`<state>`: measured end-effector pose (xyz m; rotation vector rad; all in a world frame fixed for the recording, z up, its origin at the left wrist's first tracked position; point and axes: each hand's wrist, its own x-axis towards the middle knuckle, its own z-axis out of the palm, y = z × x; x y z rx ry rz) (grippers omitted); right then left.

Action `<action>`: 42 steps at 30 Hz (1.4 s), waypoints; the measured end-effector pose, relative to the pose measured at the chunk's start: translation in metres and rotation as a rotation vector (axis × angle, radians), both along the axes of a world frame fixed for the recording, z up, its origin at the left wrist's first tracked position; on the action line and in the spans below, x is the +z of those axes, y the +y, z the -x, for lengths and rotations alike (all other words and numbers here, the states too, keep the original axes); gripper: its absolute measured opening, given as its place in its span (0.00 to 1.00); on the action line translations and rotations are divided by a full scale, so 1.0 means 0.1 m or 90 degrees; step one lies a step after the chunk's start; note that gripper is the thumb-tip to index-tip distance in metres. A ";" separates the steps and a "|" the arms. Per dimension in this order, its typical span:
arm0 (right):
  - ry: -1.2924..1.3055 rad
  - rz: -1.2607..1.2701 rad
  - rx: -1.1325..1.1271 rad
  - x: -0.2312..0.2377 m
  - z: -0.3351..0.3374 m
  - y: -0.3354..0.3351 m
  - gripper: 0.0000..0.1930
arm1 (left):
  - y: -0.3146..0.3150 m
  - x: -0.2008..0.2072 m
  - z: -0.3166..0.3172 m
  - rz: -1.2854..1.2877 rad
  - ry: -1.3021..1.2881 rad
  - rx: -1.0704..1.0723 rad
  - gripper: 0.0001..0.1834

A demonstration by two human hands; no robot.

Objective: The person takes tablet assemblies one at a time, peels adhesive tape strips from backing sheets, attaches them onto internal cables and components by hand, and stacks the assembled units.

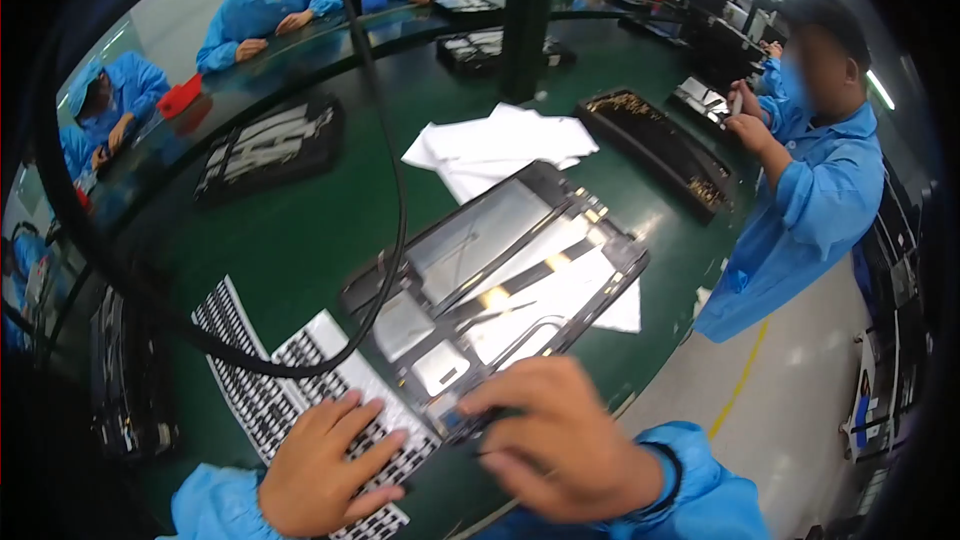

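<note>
I see long white tube lights (880, 90) glowing at upper right, glare lying pale on the glossy green tabletop (655, 212). Loose white paper sheets (500, 145) wash out, the bare right hand (560, 435) looks blurred, and straight edges bow toward black corners.

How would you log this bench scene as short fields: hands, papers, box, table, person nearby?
Left hand: spread over a patterned sheet
Right hand: blurred, at the near end of the black-framed assembly; grip unclear
White papers: beyond the assembly
Long black box: gold-coloured pieces inside
Table: green
Person at right: blue coat
</note>
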<state>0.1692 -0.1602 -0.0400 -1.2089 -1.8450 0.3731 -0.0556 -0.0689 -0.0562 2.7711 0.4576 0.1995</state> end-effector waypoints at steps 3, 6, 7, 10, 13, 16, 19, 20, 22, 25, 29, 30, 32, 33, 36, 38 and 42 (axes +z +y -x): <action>0.094 0.064 -0.126 0.03 -0.80 -0.14 0.04 | -0.01 0.29 -0.30 -0.005 -0.114 -0.076 0.18; 0.195 0.119 -0.185 -0.05 -1.32 -0.08 0.02 | 0.06 0.33 -0.86 -0.003 -0.180 -0.205 0.20; 0.200 0.118 -0.190 -0.10 -1.41 -0.01 0.02 | 0.11 0.32 -1.06 -0.021 -0.194 -0.240 0.20; 0.184 0.179 -0.102 -0.18 -1.42 0.14 0.02 | 0.22 0.19 -1.42 -0.069 -0.168 -0.266 0.20; 0.149 0.203 -0.102 -0.24 -1.40 0.18 0.02 | 0.25 0.05 -1.52 -0.044 -0.156 -0.274 0.21; 0.146 0.204 -0.104 -0.22 -1.44 0.18 0.02 | 0.28 0.07 -1.54 -0.034 -0.152 -0.279 0.21; 0.160 0.197 -0.117 -0.22 -1.46 0.15 0.02 | 0.28 0.07 -1.58 -0.003 -0.168 -0.275 0.20; 0.162 0.199 -0.119 -0.22 -1.46 0.14 0.02 | 0.27 0.08 -1.58 0.000 -0.166 -0.277 0.20; 0.177 0.196 -0.122 -0.24 -1.44 0.20 0.03 | 0.30 0.06 -1.56 0.000 -0.163 -0.269 0.20; 0.150 0.189 -0.131 -0.26 -1.41 0.20 0.04 | 0.29 0.06 -1.54 -0.018 -0.165 -0.268 0.20; 0.149 0.183 -0.140 -0.25 -1.41 0.17 0.03 | 0.24 0.11 -1.58 -0.009 -0.148 -0.253 0.20; 0.129 0.184 -0.140 -0.25 -1.41 0.16 0.02 | 0.23 0.12 -1.62 -0.017 -0.161 -0.258 0.19; 0.110 0.183 -0.134 -0.25 -1.42 0.17 0.02 | 0.01 -0.10 -1.94 0.151 -0.430 -0.088 0.18; 0.111 0.176 -0.144 -0.26 -1.41 0.18 0.03 | 0.01 -0.21 -1.84 0.151 -0.430 -0.086 0.18; 0.153 0.158 -0.145 -0.28 -1.51 0.15 0.04 | 0.13 -0.15 -1.84 0.357 -0.190 -0.186 0.17; 0.198 0.144 -0.122 -0.27 -1.51 0.16 0.05 | 0.01 -0.27 -1.81 0.301 -0.354 -0.101 0.17; 0.258 0.134 -0.150 -0.28 -1.54 0.15 0.07 | 0.03 -0.28 -1.84 0.257 -0.389 -0.102 0.17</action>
